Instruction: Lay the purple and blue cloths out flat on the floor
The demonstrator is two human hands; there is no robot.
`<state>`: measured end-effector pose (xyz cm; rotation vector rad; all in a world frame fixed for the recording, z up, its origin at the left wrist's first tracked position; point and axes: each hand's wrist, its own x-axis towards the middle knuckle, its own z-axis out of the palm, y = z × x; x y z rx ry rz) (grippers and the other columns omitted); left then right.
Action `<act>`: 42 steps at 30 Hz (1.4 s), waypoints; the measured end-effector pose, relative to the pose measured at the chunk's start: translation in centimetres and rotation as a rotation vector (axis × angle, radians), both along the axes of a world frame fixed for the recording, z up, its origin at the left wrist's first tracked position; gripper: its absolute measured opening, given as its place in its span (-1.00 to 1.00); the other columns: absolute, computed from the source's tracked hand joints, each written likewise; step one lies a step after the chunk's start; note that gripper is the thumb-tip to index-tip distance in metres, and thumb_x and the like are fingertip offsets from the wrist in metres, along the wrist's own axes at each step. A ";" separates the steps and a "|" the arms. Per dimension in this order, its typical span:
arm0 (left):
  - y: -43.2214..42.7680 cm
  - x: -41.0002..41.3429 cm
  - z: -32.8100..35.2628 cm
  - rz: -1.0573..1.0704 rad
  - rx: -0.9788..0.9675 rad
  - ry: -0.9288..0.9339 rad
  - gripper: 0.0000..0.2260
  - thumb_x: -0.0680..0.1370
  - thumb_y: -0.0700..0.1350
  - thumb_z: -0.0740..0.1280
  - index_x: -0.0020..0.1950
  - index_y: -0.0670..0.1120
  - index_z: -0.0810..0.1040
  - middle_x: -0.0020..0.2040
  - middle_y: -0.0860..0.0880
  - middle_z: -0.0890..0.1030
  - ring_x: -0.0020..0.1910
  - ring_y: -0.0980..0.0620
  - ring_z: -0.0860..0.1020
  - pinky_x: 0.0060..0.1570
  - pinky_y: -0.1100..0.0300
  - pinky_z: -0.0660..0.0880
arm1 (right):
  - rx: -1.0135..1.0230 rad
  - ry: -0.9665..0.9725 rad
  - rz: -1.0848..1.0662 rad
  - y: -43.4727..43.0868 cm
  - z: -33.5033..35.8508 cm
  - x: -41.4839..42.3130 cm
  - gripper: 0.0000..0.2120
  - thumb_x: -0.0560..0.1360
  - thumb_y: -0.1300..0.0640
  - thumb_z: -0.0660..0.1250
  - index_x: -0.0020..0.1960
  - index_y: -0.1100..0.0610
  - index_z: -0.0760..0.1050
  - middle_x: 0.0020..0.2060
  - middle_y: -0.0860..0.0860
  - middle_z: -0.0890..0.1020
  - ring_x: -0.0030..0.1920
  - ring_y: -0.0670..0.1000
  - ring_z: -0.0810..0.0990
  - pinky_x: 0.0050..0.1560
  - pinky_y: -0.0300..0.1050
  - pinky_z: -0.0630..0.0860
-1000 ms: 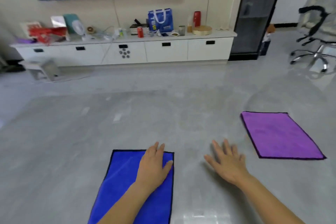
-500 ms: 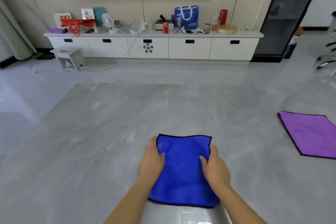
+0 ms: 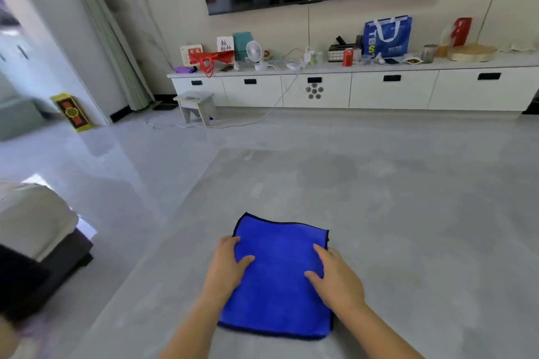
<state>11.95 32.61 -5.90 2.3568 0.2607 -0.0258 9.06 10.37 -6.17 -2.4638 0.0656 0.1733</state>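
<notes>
The blue cloth (image 3: 280,280) with a dark hem lies on the grey floor right in front of me, its far edge slightly wavy. My left hand (image 3: 226,267) rests palm down on the cloth's left edge, thumb stretched onto the fabric. My right hand (image 3: 335,280) lies palm down on its right side, fingers spread. Neither hand pinches or lifts the fabric. The purple cloth is out of view.
A long white TV cabinet (image 3: 390,90) with clutter on top runs along the far wall under a television. A small grey stool (image 3: 197,106) and a white cable (image 3: 221,126) sit before it. A bed corner (image 3: 35,245) is at the left.
My right hand moved from the bare floor onto the blue cloth, joining the left. The view swung left, so the purple cloth slid out of frame on the right.
</notes>
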 end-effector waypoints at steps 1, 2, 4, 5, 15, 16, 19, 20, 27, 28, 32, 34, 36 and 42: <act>1.8 1.2 0.0 -0.011 0.051 0.018 -0.45 0.44 -0.07 0.42 0.36 -0.18 0.31 0.37 -0.11 0.31 0.29 -0.09 0.40 0.27 0.13 0.33 | -0.036 0.010 0.028 1.8 0.2 1.1 -0.39 0.50 -0.06 0.25 0.47 0.00 0.10 0.47 -0.06 0.20 0.27 0.00 0.46 0.15 -0.07 0.51; 3.3 2.4 0.1 -0.022 0.096 0.041 -0.37 0.42 -0.02 0.44 0.38 -0.17 0.26 0.41 -0.09 0.26 0.30 -0.09 0.40 0.29 0.08 0.35 | -0.063 0.010 0.054 3.4 0.3 2.2 -0.36 0.50 -0.06 0.26 0.48 0.01 0.06 0.49 -0.06 0.16 0.27 0.00 0.47 0.17 -0.07 0.51; 5.8 4.8 0.1 -0.041 0.167 0.067 -0.27 0.39 0.05 0.45 0.42 -0.16 0.21 0.45 -0.05 0.19 0.33 -0.09 0.38 0.30 0.02 0.38 | -0.085 -0.011 0.097 6.3 0.2 4.3 -0.32 0.50 -0.04 0.27 0.49 0.03 0.00 0.51 -0.03 0.12 0.27 0.04 0.48 0.20 -0.05 0.49; 6.8 6.0 0.1 -0.051 0.201 0.068 -0.24 0.37 0.07 0.46 0.43 -0.15 0.19 0.47 -0.03 0.17 0.34 -0.09 0.37 0.30 0.00 0.39 | -0.083 -0.023 0.112 7.5 -0.1 5.3 -0.31 0.50 -0.02 0.28 0.49 0.04 -0.02 0.51 -0.01 0.10 0.27 0.06 0.47 0.22 -0.04 0.48; 11.6 13.6 1.2 -0.093 0.343 -0.069 -0.10 0.29 0.18 0.48 0.47 -0.08 0.11 0.51 0.04 0.11 0.40 -0.03 0.31 0.29 -0.02 0.38 | 0.062 -0.157 0.117 12.2 0.2 11.8 -0.28 0.53 0.13 0.25 0.50 0.10 -0.13 0.53 0.05 0.02 0.39 0.08 0.34 0.29 -0.08 0.39; 11.9 13.8 1.3 -0.087 0.341 -0.066 -0.09 0.29 0.19 0.48 0.47 -0.08 0.11 0.51 0.05 0.10 0.40 -0.03 0.31 0.29 -0.02 0.38 | 0.060 -0.157 0.128 12.3 0.2 12.0 -0.27 0.53 0.12 0.26 0.50 0.10 -0.14 0.53 0.05 0.01 0.39 0.08 0.34 0.29 -0.08 0.39; 12.5 13.8 0.9 -0.104 0.374 0.060 -0.02 0.25 0.24 0.48 0.49 -0.01 0.02 0.53 0.05 0.01 0.41 -0.07 0.29 0.30 -0.08 0.40 | -0.006 -0.063 0.168 12.7 -0.1 12.1 -0.25 0.50 0.06 0.30 0.50 0.10 -0.10 0.53 0.09 -0.02 0.31 0.12 0.43 0.22 -0.04 0.45; 12.7 13.5 0.7 -0.100 0.375 0.099 0.00 0.24 0.26 0.48 0.49 0.04 -0.01 0.54 0.04 -0.04 0.43 -0.11 0.26 0.31 -0.13 0.38 | -0.027 -0.032 0.168 12.8 -0.3 12.0 -0.24 0.49 0.03 0.31 0.50 0.08 -0.09 0.53 0.10 -0.04 0.27 0.14 0.47 0.18 -0.02 0.48; 13.0 9.6 -2.0 -0.051 0.514 0.083 -0.15 0.35 0.43 0.16 0.49 0.07 -0.07 0.56 0.00 -0.04 0.51 -0.13 0.00 0.48 -0.15 0.07 | -0.419 -0.333 0.080 12.6 -1.2 8.1 -0.33 0.33 -0.31 0.28 0.28 0.09 0.42 0.27 0.17 0.48 0.14 0.16 0.52 0.12 0.08 0.44; 13.1 9.0 -2.3 -0.068 0.528 0.084 -0.17 0.36 0.44 0.11 0.49 0.08 -0.06 0.56 0.01 -0.03 0.52 -0.12 -0.01 0.49 -0.14 0.03 | -0.421 -0.338 0.126 12.9 -1.9 7.2 -0.34 0.31 -0.37 0.22 0.22 0.07 0.49 0.24 0.15 0.53 0.15 0.15 0.53 0.17 0.10 0.39; 13.8 7.1 -2.7 -0.122 0.553 0.111 -0.11 0.25 0.53 -0.14 0.49 0.13 -0.07 0.56 0.07 -0.02 0.53 -0.06 -0.05 0.50 -0.17 -0.06 | -0.388 -0.285 0.288 13.5 -3.8 4.3 -0.31 0.41 -0.44 -0.11 0.17 -0.06 0.54 0.19 0.03 0.62 0.23 0.08 0.56 0.31 0.11 0.02; 14.1 6.7 -2.7 -0.124 0.558 0.115 -0.10 0.22 0.53 -0.19 0.48 0.13 -0.09 0.55 0.09 -0.02 0.53 -0.04 -0.06 0.50 -0.18 -0.06 | -0.400 -0.325 0.304 13.5 -3.9 4.1 -0.39 0.53 -0.26 -0.19 0.11 -0.07 0.58 0.10 -0.03 0.67 0.16 0.03 0.61 0.29 0.11 0.06; 14.3 6.3 -2.5 -0.133 0.555 0.123 -0.12 0.26 0.52 -0.16 0.49 0.12 -0.10 0.55 0.09 -0.02 0.53 -0.03 -0.06 0.50 -0.19 -0.07 | -0.413 -0.378 0.331 13.5 -3.4 4.0 -0.51 0.53 -0.13 -0.07 -0.03 -0.05 0.63 -0.03 -0.07 0.72 0.07 -0.01 0.66 0.23 0.09 0.15; 14.5 4.7 -2.5 -0.126 0.576 0.156 -0.14 0.30 0.50 -0.16 0.49 0.08 -0.13 0.55 0.10 -0.04 0.53 0.00 -0.08 0.50 -0.20 -0.07 | -0.432 -0.379 0.426 13.1 -3.3 3.5 -0.58 0.39 -0.09 0.03 -0.17 -0.04 0.66 -0.17 -0.13 0.74 -0.06 -0.11 0.68 0.11 0.03 0.56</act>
